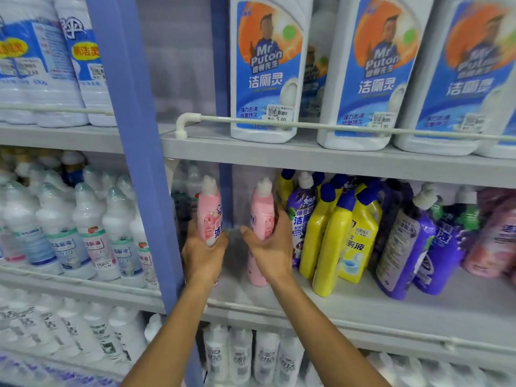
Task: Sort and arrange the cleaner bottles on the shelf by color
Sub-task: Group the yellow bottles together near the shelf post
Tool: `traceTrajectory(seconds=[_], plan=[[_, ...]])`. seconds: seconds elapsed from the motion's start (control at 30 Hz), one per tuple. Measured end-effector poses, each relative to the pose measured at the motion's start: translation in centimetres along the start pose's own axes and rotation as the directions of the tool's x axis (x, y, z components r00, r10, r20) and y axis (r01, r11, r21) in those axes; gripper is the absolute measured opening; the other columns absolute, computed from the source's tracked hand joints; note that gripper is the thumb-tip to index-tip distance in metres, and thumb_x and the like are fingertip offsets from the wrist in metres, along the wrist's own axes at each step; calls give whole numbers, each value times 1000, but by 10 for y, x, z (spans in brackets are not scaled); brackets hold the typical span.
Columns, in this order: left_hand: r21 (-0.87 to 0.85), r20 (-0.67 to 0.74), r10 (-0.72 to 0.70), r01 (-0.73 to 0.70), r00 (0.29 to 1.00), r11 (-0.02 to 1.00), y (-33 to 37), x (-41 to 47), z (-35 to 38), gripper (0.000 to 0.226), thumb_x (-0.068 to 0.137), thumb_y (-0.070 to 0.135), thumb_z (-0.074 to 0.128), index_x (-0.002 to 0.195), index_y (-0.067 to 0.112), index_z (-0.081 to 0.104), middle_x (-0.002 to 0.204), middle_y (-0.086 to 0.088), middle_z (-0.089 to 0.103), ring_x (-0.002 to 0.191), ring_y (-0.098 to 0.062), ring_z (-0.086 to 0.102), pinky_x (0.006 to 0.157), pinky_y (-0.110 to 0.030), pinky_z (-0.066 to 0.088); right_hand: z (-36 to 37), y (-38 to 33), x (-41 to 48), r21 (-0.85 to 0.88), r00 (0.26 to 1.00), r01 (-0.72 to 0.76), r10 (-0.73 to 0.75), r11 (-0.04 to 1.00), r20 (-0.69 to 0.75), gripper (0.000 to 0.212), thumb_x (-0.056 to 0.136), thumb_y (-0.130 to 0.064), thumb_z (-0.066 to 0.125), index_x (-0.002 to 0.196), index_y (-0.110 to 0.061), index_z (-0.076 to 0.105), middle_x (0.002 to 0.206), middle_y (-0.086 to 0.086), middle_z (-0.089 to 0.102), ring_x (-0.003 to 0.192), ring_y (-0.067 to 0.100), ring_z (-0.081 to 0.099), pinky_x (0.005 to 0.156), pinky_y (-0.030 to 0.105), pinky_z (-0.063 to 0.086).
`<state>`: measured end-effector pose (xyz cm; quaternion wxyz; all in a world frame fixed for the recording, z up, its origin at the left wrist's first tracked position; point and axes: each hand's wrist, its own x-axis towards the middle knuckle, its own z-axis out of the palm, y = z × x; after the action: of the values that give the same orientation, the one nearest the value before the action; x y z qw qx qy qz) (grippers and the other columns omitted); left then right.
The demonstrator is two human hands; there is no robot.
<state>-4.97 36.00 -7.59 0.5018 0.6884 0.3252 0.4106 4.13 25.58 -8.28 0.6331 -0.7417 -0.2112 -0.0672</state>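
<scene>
On the middle shelf, my left hand grips a pink cleaner bottle with a white cap, upright at the shelf's left end. My right hand grips a second pink bottle just to its right. Beside that stand yellow bottles with blue caps, leaning left. Purple bottles lean further right, one more purple bottle stands behind the yellow ones, and more pink bottles sit at the far right edge.
A blue upright post borders the bay on the left. Beyond it stand rows of white bottles. Large white bottles with blue labels fill the shelf above behind a white rail. White bottles fill the shelf below.
</scene>
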Motion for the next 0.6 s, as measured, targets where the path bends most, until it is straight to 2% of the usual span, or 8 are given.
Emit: traceTrajectory(seconds=[0.07,0.13,0.2,0.27,0.33,0.43,0.53,0.6], plan=[[-78,34,-45,47,998,996,4,-1,0,44,85,24,82,122,21,59,92,-4,72,71,-18,68,56,-22,50,-5,-8,5,84,991,-82,72,993,115,55,78,-31,85,123,-26,53,108,-5,66,97,12,66,78,17,54],[-164,93,-66,81,993,983,10,-4,0,35,85,16,81,114,19,63,84,-5,71,63,-18,67,55,-28,56,-11,-16,5,98,982,-117,100,988,160,44,82,-18,82,118,-19,57,102,-1,68,89,14,66,75,21,52],[-184,136,-12,37,991,982,15,-10,1,25,85,9,81,99,23,66,82,2,72,65,-10,68,64,-31,60,-21,-21,-2,115,987,-99,83,988,135,45,81,-14,82,120,-13,59,102,1,69,85,12,65,76,25,51],[-221,190,82,-39,978,975,25,-21,1,28,83,6,82,92,28,68,82,8,75,71,-3,72,67,-28,59,-37,-27,-12,123,994,-57,45,991,100,45,80,-14,83,119,-13,60,98,-1,70,81,0,65,74,19,50],[-282,276,132,-51,952,958,34,-33,4,28,83,4,83,101,23,73,88,5,79,81,-8,75,71,-27,58,-61,-37,-24,126,997,3,-13,992,78,36,79,-15,82,111,-14,64,89,-5,71,74,-5,64,70,16,51],[-342,405,190,-44,894,939,50,-59,15,37,81,6,85,114,15,72,101,-2,80,93,-17,77,80,-35,60,-107,-47,-46,189,998,44,-53,981,44,35,77,-21,80,109,-13,67,93,1,76,86,14,74,76,31,60],[-401,516,229,-2,825,916,65,-93,40,42,79,2,84,116,17,69,104,1,80,95,-17,77,81,-34,62,-161,-53,-64,197,999,50,-50,979,-4,41,80,-12,83,118,-16,66,103,-3,77,95,11,74,78,22,57],[-409,587,234,35,775,912,71,-116,64,44,79,1,84,118,13,69,104,-1,80,96,-20,77,84,-37,63,-200,-53,-73,184,999,33,-25,982,-48,37,85,-2,79,118,-15,67,102,-5,78,96,10,75,79,20,57]])
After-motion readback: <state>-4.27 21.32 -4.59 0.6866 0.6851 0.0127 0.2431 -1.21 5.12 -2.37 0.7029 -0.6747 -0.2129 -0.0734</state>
